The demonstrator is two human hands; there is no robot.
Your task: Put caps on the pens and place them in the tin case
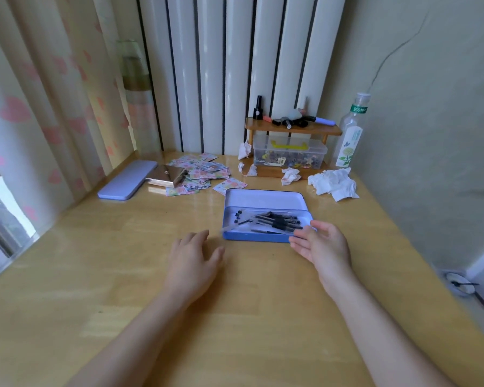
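Observation:
An open blue tin case [259, 237] lies on the wooden desk ahead of me, its lid [263, 198] raised at the far side. Several black-capped pens [274, 221] lie jumbled inside it. My left hand [194, 261] rests palm down on the desk just left of the case's near corner, fingers spread, holding nothing. My right hand [323, 243] hovers at the case's near right corner, palm turned inward, fingers apart and empty.
A second, closed lilac tin [127, 179] lies at the back left beside a small box [165, 175] and scattered stickers [204, 171]. Crumpled tissues [334, 184], a small wooden shelf [292, 129] over a clear plastic box, and a plastic bottle [351, 132] stand behind the case.

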